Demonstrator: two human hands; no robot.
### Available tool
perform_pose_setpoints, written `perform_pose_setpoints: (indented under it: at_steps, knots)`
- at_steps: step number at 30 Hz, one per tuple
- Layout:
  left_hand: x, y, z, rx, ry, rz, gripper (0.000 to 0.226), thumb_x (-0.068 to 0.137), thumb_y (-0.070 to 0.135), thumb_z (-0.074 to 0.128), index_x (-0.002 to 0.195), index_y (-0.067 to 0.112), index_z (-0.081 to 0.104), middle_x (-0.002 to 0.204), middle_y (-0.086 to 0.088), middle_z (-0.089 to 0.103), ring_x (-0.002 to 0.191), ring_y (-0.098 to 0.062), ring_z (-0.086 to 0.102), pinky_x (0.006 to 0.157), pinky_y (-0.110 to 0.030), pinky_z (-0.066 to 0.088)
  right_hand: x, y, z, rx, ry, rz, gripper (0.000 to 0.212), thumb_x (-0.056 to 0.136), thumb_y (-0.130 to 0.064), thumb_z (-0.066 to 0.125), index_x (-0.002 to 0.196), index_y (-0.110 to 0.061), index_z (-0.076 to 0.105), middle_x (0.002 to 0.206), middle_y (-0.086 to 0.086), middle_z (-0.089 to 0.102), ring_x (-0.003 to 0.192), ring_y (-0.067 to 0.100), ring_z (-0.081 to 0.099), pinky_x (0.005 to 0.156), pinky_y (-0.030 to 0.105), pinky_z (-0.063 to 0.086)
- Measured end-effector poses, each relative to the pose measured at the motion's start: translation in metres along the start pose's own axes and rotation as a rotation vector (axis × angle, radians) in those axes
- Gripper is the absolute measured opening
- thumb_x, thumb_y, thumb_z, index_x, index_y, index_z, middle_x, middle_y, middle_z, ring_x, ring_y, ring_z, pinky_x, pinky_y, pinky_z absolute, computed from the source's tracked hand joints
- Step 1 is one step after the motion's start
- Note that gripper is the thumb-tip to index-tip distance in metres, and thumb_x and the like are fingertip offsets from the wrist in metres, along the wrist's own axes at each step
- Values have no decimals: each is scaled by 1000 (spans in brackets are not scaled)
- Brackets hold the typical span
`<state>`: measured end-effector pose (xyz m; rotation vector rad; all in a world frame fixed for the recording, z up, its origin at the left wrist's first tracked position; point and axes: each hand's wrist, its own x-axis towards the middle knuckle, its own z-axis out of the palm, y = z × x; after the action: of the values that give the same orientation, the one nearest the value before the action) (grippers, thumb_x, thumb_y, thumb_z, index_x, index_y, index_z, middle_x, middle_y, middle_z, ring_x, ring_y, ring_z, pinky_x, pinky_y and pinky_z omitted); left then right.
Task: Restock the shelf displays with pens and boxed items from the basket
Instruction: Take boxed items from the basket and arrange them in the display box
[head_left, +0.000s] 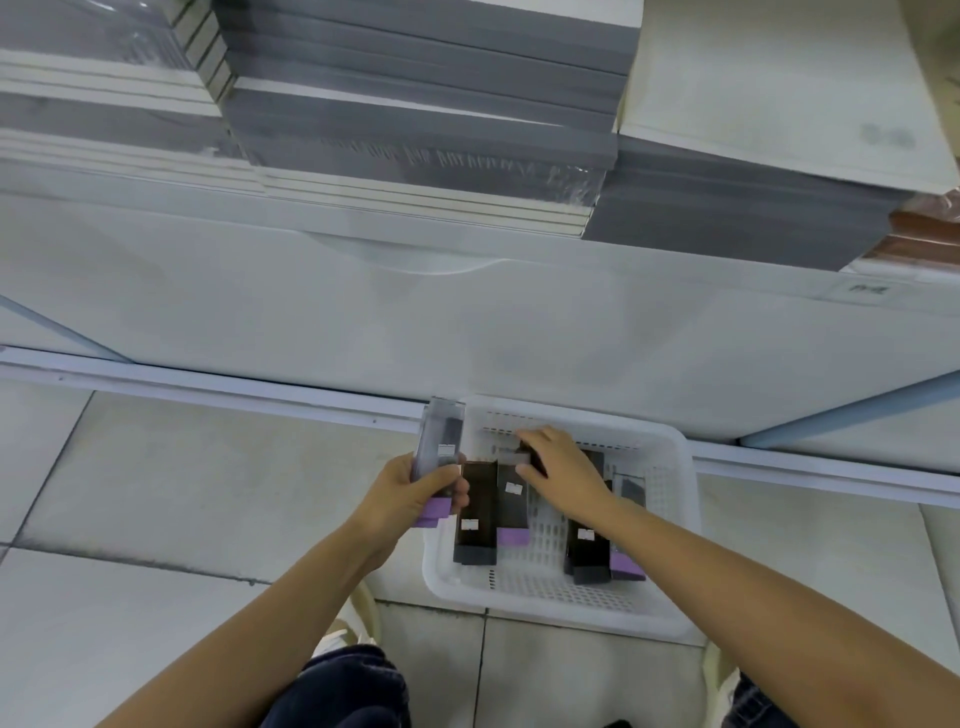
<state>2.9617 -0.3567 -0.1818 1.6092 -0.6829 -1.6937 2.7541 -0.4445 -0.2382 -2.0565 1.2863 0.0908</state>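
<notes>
Perforated white plastic basket (670, 499) holds slim dark rectangular boxes (478, 525).

Boxes (477, 512) lie in basket (670, 519) before shelf (467, 322).

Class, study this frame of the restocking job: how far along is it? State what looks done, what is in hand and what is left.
Done: no boxed item shows on the shelf, only grey stacks. In hand: the left hand grips a few boxes beside the basket; the right hand pinches a dark box inside it. Left: several boxes lie in the basket, unshelved.
</notes>
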Motion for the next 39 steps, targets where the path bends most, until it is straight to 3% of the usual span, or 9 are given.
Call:
perform_pose_setpoints:
  at_steps: [7,15,19,22,26,29,32,35,39]
  knots:
    - [1,-4,1,-10,33,-44,17,94,15,60,108,6,61,81,-6,72,69,-16,68,67,-25,56,-5,7,29,-182,-21,-12,51,86,-28,70,130,-17,49,127,1,45,118,17,40,98,28,40]
    - [-7,-1,-1,34,15,-64,22,92,18,64,109,5,61,82,-10,66,70,-19,64,78,-35,58,-8,5,-1,225,-158,15,18,86,-24,71,100,-22,60,101,-7,62,94,9,57,90,32,50]
    - [-13,18,-5,180,80,-4,20,89,25,69,102,10,66,89,-10,73,75,-21,67,79,-39,58,-11,-11,-51,464,-203,-31,15,90,-27,67,105,-27,64,100,-5,69,92,7,65,86,27,53]
    - [-25,39,-5,203,75,-3,24,84,32,74,98,14,68,81,-2,75,70,-17,65,66,-29,56,-19,-38,-87,685,-156,-85,15,93,-22,64,105,-29,67,96,7,67,76,16,64,64,22,52]
    - [-58,82,-7,122,-73,36,20,74,26,84,84,15,69,69,-3,64,56,-12,52,52,-19,43,-33,-78,-124,790,-52,-162,14,93,-11,62,96,-23,70,102,18,66,69,19,59,59,23,51]
    - [-86,118,-16,97,-35,77,35,63,16,87,91,6,70,70,-9,65,54,-14,53,48,-20,42,-46,-107,-149,774,-26,-268,18,91,-13,65,107,-20,70,119,8,63,86,23,65,72,27,55]
    - [-114,151,-32,-12,-8,76,35,61,22,81,89,4,71,71,-11,64,50,-14,55,45,-20,43,-63,-134,-170,561,-22,-464,46,81,-14,76,123,-27,63,139,-7,50,115,13,57,88,29,52]
    - [-144,180,-45,12,-88,102,31,69,37,77,81,8,77,75,-9,65,51,-13,51,47,-20,42,-78,-159,-181,501,77,-552,37,82,-12,76,118,-18,69,115,1,68,91,18,63,76,33,52]
    - [-180,211,-51,-130,-66,252,43,85,47,61,106,10,71,85,-12,69,57,-18,59,52,-26,53,-95,-192,-201,600,153,-609,15,93,-15,63,99,-8,74,75,11,69,59,12,57,55,20,42]
